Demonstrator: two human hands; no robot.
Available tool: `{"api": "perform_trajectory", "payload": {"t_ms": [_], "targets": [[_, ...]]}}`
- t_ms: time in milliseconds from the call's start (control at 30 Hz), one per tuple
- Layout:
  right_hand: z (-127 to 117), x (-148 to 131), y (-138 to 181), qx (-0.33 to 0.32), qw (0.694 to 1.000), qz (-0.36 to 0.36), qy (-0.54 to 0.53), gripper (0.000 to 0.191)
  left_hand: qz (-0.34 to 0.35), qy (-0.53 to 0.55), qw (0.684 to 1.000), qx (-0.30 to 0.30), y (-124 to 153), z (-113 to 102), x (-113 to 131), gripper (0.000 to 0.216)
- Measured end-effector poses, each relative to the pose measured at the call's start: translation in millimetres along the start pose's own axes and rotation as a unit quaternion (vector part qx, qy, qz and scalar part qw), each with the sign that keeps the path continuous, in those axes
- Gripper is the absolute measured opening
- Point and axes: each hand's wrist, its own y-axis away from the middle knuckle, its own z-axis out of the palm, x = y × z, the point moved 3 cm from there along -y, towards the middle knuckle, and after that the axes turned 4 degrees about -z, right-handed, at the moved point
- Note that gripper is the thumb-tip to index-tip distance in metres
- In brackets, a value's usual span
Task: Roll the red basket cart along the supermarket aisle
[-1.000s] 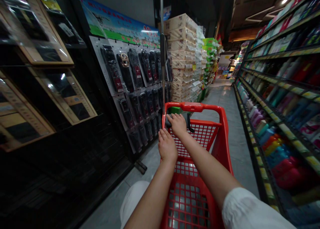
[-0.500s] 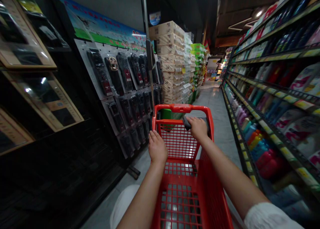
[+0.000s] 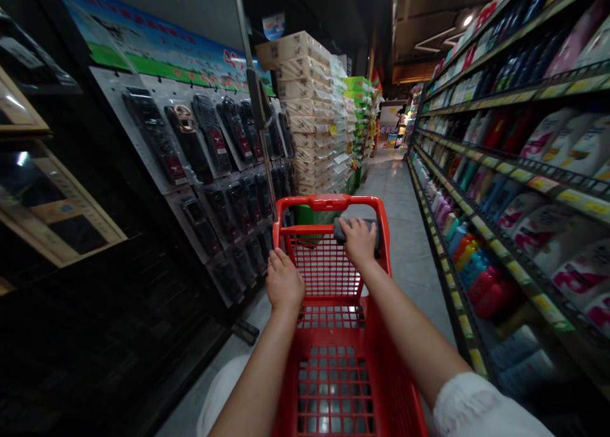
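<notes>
A red plastic shopping basket cart (image 3: 328, 335) with a grid floor and a raised loop handle at its far end stands right before me. My left hand (image 3: 284, 281) lies on its left rim, fingers bent over the edge. On the far right, my right hand (image 3: 358, 241) presses down over a dark grey cloth-like pad (image 3: 339, 228) at the cross bar below the loop handle (image 3: 328, 202). The pad sticks out on both sides of the hand; its exact kind is not clear. No goods show inside the cart.
Packaged belts (image 3: 210, 132) hang on a rack at left, beside boxed belts (image 3: 61, 208). Behind stand stacked cartons (image 3: 305, 107) and green packs (image 3: 359, 100). Shelves of bottles (image 3: 538, 221) line the right side. A tiled aisle floor (image 3: 386, 183) runs ahead.
The cart and both hands sit slightly further left in view, and the belt rack and shelves have shifted left too. Both hands keep their places on the cart.
</notes>
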Motion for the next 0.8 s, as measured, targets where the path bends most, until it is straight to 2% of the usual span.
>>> {"api": "perform_trajectory", "payload": {"t_ms": [67, 100, 267, 333, 400, 500, 533, 600, 700, 733, 800], "targets": [[1, 6, 1, 0.008, 0.999, 0.053, 0.005, 0.052, -0.003, -0.006, 1.0, -0.004, 0, -1, 1, 0.066], [1, 5, 2, 0.007, 0.999, 0.049, 0.007, 0.053, -0.003, -0.008, 1.0, -0.006, 0, -2, 2, 0.067], [0, -19, 7, -0.024, 0.992, -0.123, -0.003, 0.055, 0.0, -0.012, 1.0, -0.004, -1, -3, 3, 0.067], [-2, -21, 7, -0.03, 0.988, -0.149, -0.012, 0.055, 0.002, -0.012, 1.0, -0.008, -2, -3, 3, 0.068], [-4, -13, 4, -0.025, 0.995, -0.098, -0.017, 0.055, 0.004, -0.011, 1.0, -0.013, -2, -4, 2, 0.068], [-3, 1, 3, -0.007, 1.0, 0.027, -0.012, 0.054, 0.002, -0.012, 1.0, -0.018, -2, -6, 3, 0.069], [-3, 2, 4, -0.004, 0.999, 0.039, -0.01, 0.055, -0.001, -0.013, 1.0, -0.019, -2, -6, 3, 0.069], [-1, -4, 5, -0.008, 1.0, -0.013, -0.014, 0.058, -0.003, -0.016, 1.0, -0.018, -1, -6, 5, 0.069], [0, -20, 7, -0.03, 0.988, -0.146, -0.028, 0.06, -0.005, -0.021, 1.0, -0.012, 0, -6, 7, 0.068], [0, -22, 7, -0.034, 0.986, -0.163, -0.032, 0.06, -0.006, -0.023, 1.0, -0.01, 0, -5, 6, 0.068], [-1, -18, 5, -0.025, 0.991, -0.124, -0.032, 0.06, -0.007, -0.027, 1.0, -0.008, 1, -4, 6, 0.07]]}}
